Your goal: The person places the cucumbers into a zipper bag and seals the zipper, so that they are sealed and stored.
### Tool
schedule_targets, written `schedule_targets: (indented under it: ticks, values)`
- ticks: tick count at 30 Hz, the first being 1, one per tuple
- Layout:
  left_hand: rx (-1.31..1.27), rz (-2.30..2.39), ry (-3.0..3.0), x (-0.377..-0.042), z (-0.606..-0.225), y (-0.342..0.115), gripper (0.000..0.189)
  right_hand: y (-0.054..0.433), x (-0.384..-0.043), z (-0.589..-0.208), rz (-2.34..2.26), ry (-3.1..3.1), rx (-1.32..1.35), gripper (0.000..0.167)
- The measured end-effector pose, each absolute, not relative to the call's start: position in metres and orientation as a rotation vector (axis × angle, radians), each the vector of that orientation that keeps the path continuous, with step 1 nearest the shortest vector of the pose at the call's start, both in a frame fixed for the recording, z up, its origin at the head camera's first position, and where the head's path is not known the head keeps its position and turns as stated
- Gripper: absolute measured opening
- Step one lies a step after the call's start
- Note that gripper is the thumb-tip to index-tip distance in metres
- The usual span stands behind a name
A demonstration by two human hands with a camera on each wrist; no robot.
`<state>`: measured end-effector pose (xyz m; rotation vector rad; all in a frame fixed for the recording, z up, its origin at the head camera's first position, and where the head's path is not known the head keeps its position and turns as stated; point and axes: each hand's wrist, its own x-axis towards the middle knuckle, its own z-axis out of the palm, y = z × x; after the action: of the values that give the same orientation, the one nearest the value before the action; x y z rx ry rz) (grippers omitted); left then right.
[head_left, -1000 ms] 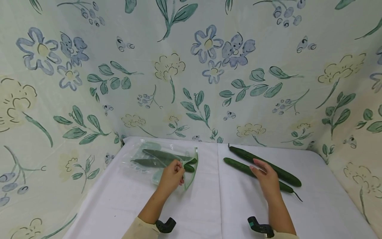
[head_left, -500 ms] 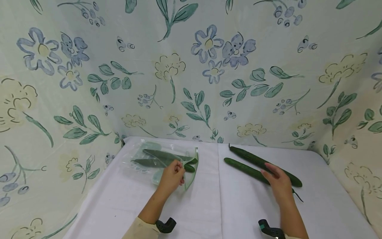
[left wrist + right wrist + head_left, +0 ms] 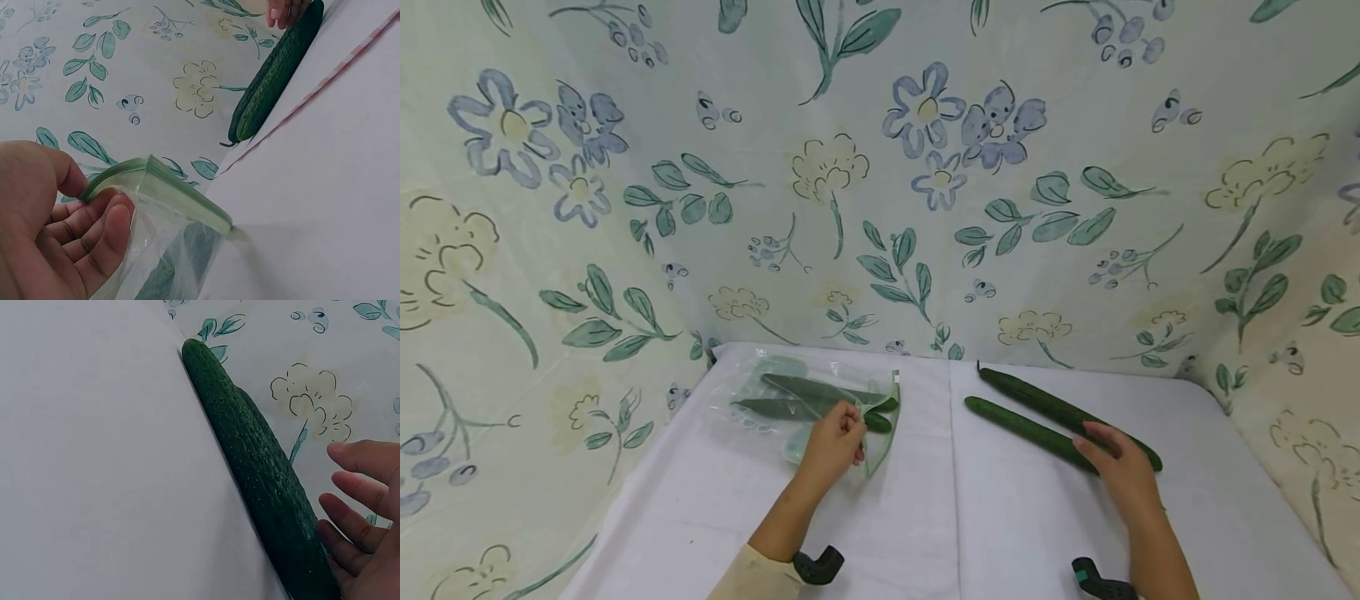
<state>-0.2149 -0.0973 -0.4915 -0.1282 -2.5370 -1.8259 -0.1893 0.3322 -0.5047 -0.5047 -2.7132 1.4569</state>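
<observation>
My left hand (image 3: pixel 831 442) pinches the green rim of a clear zip bag (image 3: pixel 727 392) on the left of the table. Inside the bag lie cucumbers (image 3: pixel 775 409), seen through the plastic; in the left wrist view the bag's mouth (image 3: pixel 187 199) gapes open. Two more cucumbers lie slantwise on the right, a nearer one (image 3: pixel 1026 427) and a farther one (image 3: pixel 1037 401). Over their near right ends is my right hand (image 3: pixel 1129 479), fingers spread and loosely bent, hiding the nearer one's stem end. In the right wrist view its fingers (image 3: pixel 350 515) are beside a cucumber (image 3: pixel 250 469), not wrapped round it.
A white cloth (image 3: pixel 910 533) with a seam down its middle covers the table. Flower-patterned fabric (image 3: pixel 880 250) hangs behind the table and along both sides. Each wrist wears a black camera mount, like the left one (image 3: pixel 818 565).
My right hand has moved rightward and slightly nearer me, along the cucumbers toward their near ends. The left hand and the bag have stayed in place.
</observation>
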Motion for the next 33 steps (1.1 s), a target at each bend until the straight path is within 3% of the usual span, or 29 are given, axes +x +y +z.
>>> schedule_targets:
  ticks: [12, 24, 33]
  values:
    - [-0.124, -1.843, -2.534, -0.215, -0.492, -0.098, 0.008, 0.353, -0.192, -0.529, 1.313, -2.801, -0.54, 0.074]
    - [-0.12, -1.858, -2.539, -0.216, -0.492, -0.098, 0.009, 0.365, -0.196, -0.537, 1.263, -2.969, -0.523, 0.09]
    - [-0.118, -1.853, -2.541, -0.215, -0.49, -0.097, 0.01, 0.365, -0.196, -0.542, 1.195, -2.977, -0.499, 0.081]
